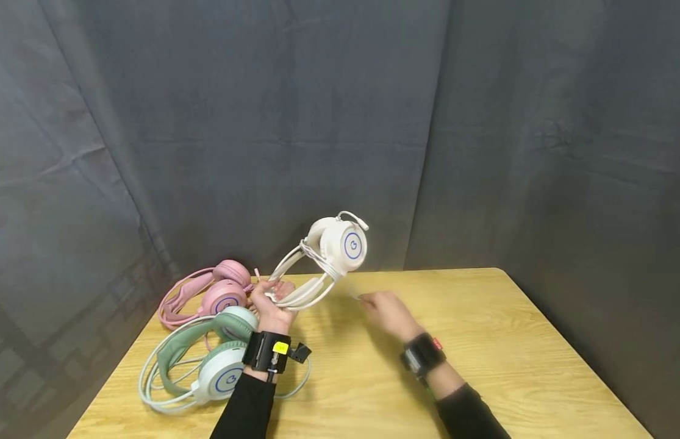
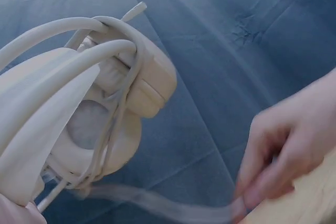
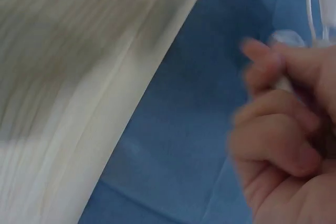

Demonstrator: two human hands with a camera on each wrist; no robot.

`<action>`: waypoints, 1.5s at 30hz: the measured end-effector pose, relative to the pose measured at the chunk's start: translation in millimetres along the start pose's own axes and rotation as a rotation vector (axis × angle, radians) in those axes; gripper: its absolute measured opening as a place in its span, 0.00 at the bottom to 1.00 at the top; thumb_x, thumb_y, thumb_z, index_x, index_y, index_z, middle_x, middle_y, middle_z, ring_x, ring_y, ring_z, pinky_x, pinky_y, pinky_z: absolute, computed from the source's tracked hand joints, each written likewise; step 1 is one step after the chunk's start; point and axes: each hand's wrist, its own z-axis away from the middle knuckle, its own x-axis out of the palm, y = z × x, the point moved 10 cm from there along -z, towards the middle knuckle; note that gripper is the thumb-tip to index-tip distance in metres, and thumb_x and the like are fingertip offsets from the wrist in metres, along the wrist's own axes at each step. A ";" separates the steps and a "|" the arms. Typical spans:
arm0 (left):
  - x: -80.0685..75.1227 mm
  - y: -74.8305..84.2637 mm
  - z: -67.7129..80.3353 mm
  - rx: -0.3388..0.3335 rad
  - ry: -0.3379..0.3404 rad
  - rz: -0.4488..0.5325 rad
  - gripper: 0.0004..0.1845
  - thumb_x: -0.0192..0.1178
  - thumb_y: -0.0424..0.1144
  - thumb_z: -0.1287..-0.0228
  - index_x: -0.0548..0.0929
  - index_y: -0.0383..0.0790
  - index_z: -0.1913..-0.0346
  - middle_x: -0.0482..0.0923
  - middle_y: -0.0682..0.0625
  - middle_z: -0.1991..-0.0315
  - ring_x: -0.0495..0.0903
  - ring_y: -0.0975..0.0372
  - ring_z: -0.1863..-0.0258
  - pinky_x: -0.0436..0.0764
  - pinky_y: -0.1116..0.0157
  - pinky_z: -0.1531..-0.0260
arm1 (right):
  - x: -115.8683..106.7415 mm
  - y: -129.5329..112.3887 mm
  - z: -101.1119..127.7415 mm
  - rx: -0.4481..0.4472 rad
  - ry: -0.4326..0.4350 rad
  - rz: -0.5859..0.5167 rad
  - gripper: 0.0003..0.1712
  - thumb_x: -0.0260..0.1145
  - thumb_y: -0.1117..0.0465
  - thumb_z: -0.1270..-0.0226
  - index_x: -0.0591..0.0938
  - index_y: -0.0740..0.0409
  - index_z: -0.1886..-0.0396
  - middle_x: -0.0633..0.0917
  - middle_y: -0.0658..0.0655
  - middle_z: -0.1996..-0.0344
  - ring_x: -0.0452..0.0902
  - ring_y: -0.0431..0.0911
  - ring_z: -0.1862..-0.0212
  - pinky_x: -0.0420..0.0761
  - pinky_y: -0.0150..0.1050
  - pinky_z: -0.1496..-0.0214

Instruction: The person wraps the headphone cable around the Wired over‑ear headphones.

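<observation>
In the head view my left hand [image 1: 274,303] grips a white headset [image 1: 344,247] by its headband, holding it up over the table. Its microphone boom points to the upper right, and a cable is wound round the headband and ear cups. My right hand [image 1: 388,312] pinches a loose length of the white cable [image 2: 173,207], which runs blurred from the ear cup to the fingers in the left wrist view. The right wrist view shows the curled fingers [image 3: 273,135]; what lies inside them is mostly hidden.
A pink headset [image 1: 225,297] and a green and white headset [image 1: 221,372] lie at the left of the wooden table [image 1: 515,353], the green one's cable trailing under my left wrist. Grey cloth [image 1: 274,122] hangs behind and along the sides.
</observation>
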 end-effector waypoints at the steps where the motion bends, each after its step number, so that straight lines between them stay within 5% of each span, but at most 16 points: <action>1: -1.3 0.4 -0.9 0.003 0.010 0.003 0.07 0.47 0.26 0.57 0.63 0.40 0.79 0.56 0.55 0.82 0.55 0.69 0.89 0.62 0.73 0.94 | 6.2 -5.3 -0.2 -0.024 -0.017 0.011 0.10 0.61 0.63 0.31 0.86 0.59 0.56 0.88 0.58 0.66 0.78 0.40 0.74 0.83 0.38 0.66; 7: 5.1 -4.2 1.9 -0.001 -0.015 0.007 0.07 0.47 0.27 0.59 0.62 0.40 0.81 0.54 0.56 0.83 0.51 0.70 0.87 0.63 0.72 0.95 | 27.6 -15.8 -0.4 -0.055 -0.079 0.034 0.11 0.61 0.59 0.30 0.86 0.59 0.55 0.88 0.54 0.66 0.79 0.38 0.73 0.83 0.34 0.65; 18: 17.9 -12.1 4.8 0.004 -0.114 -0.074 0.12 0.39 0.31 0.51 0.51 0.47 0.83 0.43 0.59 0.83 0.42 0.70 0.84 0.58 0.74 0.92 | 13.6 -20.0 7.5 -0.064 -0.112 -0.056 0.13 0.59 0.58 0.28 0.85 0.59 0.54 0.88 0.58 0.63 0.80 0.43 0.71 0.80 0.31 0.66; 22: 18.7 -11.4 3.7 0.033 -0.145 -0.150 0.13 0.37 0.31 0.49 0.50 0.47 0.84 0.43 0.58 0.85 0.41 0.69 0.85 0.53 0.75 0.90 | 13.0 -25.2 9.6 -0.075 -0.133 -0.090 0.13 0.58 0.58 0.27 0.85 0.57 0.53 0.88 0.59 0.61 0.83 0.48 0.67 0.81 0.30 0.65; 27: 14.8 -7.2 0.5 0.127 -0.101 -0.325 0.14 0.30 0.30 0.46 0.51 0.47 0.87 0.43 0.57 0.87 0.41 0.67 0.85 0.49 0.76 0.89 | 5.1 -34.3 10.5 -0.078 -0.131 -0.115 0.13 0.56 0.56 0.26 0.84 0.52 0.51 0.86 0.49 0.68 0.77 0.39 0.74 0.80 0.30 0.69; 32: 9.8 -3.8 0.3 0.226 -0.031 -0.499 0.15 0.31 0.30 0.47 0.52 0.47 0.88 0.46 0.58 0.90 0.42 0.68 0.87 0.51 0.77 0.92 | -15.5 -43.3 11.6 -0.118 -0.010 -0.129 0.11 0.59 0.57 0.27 0.85 0.49 0.52 0.85 0.44 0.69 0.75 0.34 0.74 0.80 0.29 0.67; 37: 11.3 -0.4 5.8 0.312 0.014 -0.598 0.16 0.34 0.31 0.48 0.51 0.47 0.89 0.50 0.60 0.93 0.45 0.69 0.90 0.51 0.77 0.92 | -35.8 -39.9 13.6 -0.092 0.200 -0.243 0.08 0.64 0.58 0.32 0.87 0.51 0.57 0.89 0.50 0.69 0.74 0.34 0.81 0.79 0.30 0.77; 41: 12.9 0.1 10.8 0.371 0.057 -0.641 0.17 0.36 0.30 0.49 0.54 0.48 0.91 0.52 0.60 0.94 0.50 0.71 0.93 0.52 0.77 0.92 | -44.4 -34.1 15.0 -0.037 0.338 -0.371 0.04 0.68 0.61 0.36 0.86 0.55 0.63 0.88 0.54 0.74 0.73 0.35 0.85 0.77 0.32 0.84; 45: 12.7 -1.0 13.8 0.419 0.091 -0.659 0.16 0.37 0.29 0.50 0.58 0.48 0.90 0.52 0.61 0.95 0.52 0.71 0.94 0.53 0.76 0.92 | -41.9 -21.9 14.6 0.077 0.384 -0.558 0.06 0.70 0.61 0.39 0.84 0.57 0.64 0.86 0.58 0.76 0.79 0.48 0.81 0.81 0.37 0.82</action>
